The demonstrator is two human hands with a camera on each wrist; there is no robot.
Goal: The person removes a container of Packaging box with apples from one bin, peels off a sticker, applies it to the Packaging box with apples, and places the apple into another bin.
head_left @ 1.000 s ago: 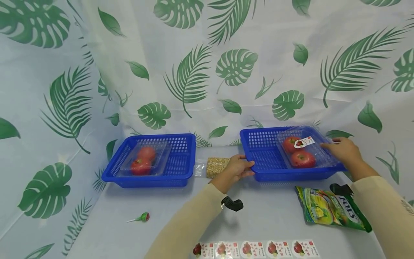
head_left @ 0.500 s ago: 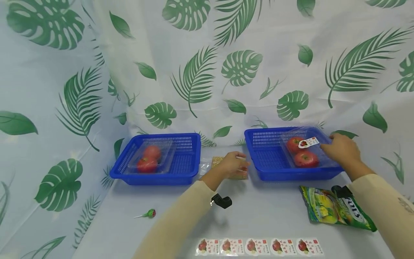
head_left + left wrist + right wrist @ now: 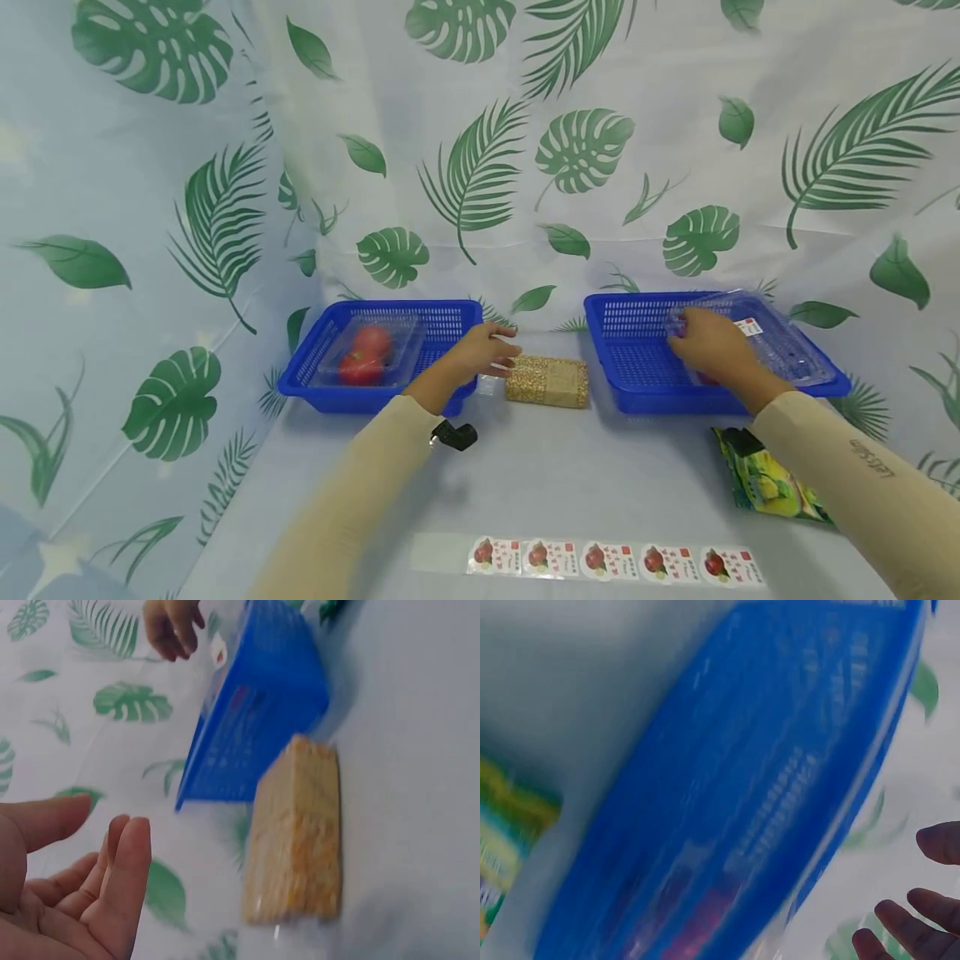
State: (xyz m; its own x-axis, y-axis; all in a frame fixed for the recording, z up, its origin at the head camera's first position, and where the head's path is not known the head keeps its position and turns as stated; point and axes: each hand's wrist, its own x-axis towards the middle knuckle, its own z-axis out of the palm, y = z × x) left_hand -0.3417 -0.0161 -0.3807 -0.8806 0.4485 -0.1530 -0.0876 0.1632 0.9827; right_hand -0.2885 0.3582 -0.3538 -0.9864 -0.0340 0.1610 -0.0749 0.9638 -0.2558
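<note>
My left hand (image 3: pixel 483 352) is in the air beside the left blue basket (image 3: pixel 341 400), fingers spread and holding nothing. In the left basket lies a clear plastic box (image 3: pixel 414 337) with two red apples (image 3: pixel 362 367). My right hand (image 3: pixel 711 346) hovers over the right blue basket (image 3: pixel 630 400), thumb and fingers apart in the right wrist view. Beneath it sits another clear box (image 3: pixel 798 354) with a label (image 3: pixel 748 326); the hand hides most of its apples. A packaged block of puffed grain (image 3: pixel 547 381) lies between the baskets, near my left hand.
A green snack bag (image 3: pixel 772 487) lies in front of the right basket, partly behind my right sleeve. A row of apple stickers (image 3: pixel 596 560) on a strip runs along the table's near side. A leaf-patterned curtain (image 3: pixel 450 208) stands behind.
My left hand has left the right basket's edge and moved left past the grain block. My right hand has moved left from the box's right side to above it. The head view has turned left.
</note>
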